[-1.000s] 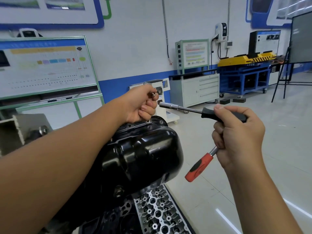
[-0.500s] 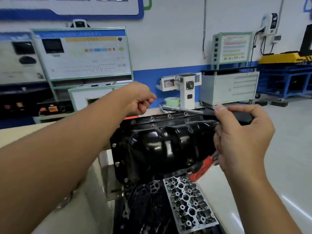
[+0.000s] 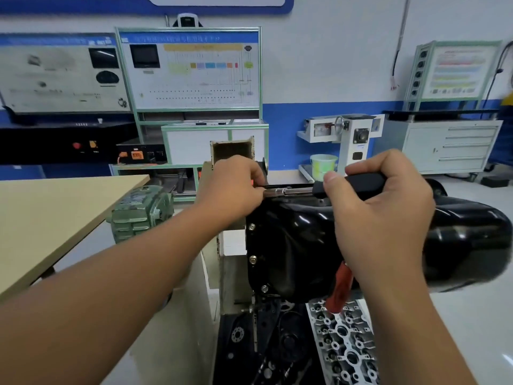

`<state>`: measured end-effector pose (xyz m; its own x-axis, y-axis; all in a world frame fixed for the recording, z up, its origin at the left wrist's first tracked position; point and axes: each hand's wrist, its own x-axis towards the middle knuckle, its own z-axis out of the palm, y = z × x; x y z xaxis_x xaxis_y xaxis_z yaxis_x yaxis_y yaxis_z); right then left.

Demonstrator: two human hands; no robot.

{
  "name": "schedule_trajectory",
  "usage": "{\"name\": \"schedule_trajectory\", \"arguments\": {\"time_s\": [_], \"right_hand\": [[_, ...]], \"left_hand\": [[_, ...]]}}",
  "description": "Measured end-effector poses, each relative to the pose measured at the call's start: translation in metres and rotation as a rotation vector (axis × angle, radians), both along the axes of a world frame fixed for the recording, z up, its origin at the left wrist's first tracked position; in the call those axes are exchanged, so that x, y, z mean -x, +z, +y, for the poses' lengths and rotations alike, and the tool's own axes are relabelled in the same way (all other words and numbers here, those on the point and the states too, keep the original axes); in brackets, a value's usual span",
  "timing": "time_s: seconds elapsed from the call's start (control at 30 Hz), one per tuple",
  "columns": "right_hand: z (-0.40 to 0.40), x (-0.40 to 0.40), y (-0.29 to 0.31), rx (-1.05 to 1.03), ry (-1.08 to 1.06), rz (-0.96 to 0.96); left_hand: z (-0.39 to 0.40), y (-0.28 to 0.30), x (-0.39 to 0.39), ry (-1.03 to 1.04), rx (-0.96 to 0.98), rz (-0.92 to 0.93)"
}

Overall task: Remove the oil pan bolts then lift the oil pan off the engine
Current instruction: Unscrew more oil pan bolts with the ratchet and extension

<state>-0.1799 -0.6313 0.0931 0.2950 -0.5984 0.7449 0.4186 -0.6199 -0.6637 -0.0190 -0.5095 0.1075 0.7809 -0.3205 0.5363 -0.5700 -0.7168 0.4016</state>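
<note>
At bench centre: glossy black moulded oil pan (image 3: 299, 245) seated on the engine, belly toward the camera
Engine: inverted on a cream stand; grey aluminium cylinder head (image 3: 342, 343) with valve ports shows below the pan
Flange bolts: three silver bolts (image 3: 252, 227) visible in the pan's left flange – seated
Side table: tan wooden tabletop (image 3: 55, 218) at left, well apart from the pan; green cast gearbox (image 3: 140, 212) between it and the stand
Right hand (image 3: 383, 215): fingers curled round the black handle of a steel-shaft nut driver (image 3: 352, 184), thumb on its end; a red-handled tool (image 3: 340, 290) hangs below the palm in the same grip
Left hand (image 3: 231, 190): fingertips pinched together at the driver's tip by the pan's top-left flange corner – what they pinch is hidden
</note>
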Motion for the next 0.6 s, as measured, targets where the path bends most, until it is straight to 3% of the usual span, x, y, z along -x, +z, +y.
{"name": "schedule_trajectory", "arguments": {"time_s": [0.13, 0.3, 0.6], "right_hand": [[0.002, -0.008, -0.005, -0.027, 0.02, -0.008], [0.005, -0.013, -0.012, -0.027, 0.017, -0.001], [0.009, -0.016, -0.011, 0.008, 0.0, 0.009]], "left_hand": [[0.002, -0.023, -0.007, 0.031, 0.225, -0.005], [0.007, -0.038, -0.006, -0.075, 0.559, 0.279], [0.01, -0.04, -0.002, -0.122, 0.642, 0.384]]}}
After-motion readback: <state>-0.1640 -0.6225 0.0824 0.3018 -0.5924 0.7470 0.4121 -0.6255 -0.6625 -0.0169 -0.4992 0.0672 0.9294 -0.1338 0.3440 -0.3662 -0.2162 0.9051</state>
